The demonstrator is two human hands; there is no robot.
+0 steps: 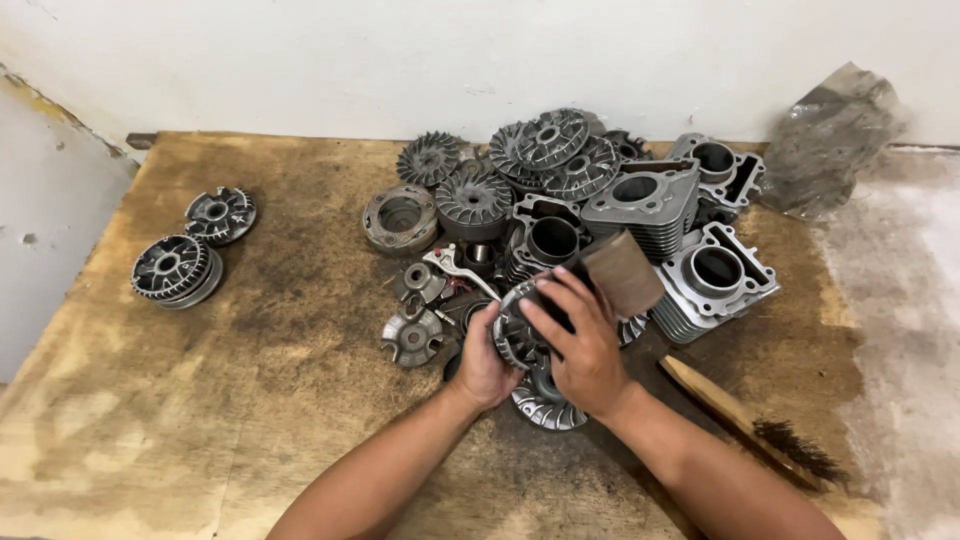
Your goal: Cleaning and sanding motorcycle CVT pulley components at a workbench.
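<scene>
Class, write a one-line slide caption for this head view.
Both hands grip a finned metal disc before piled engine parts.

Well off to the left of the hands, two finned round pulley discs (178,268) lie side by side on the stained wooden desk (250,400). Just beyond the hands sits a heap of finned cylinder blocks (715,275) and fan-bladed pulley halves (470,195). A wire brush (750,420) lies to their right, and crumpled plastic sheet (830,135) leans on the wall farther right.
</scene>
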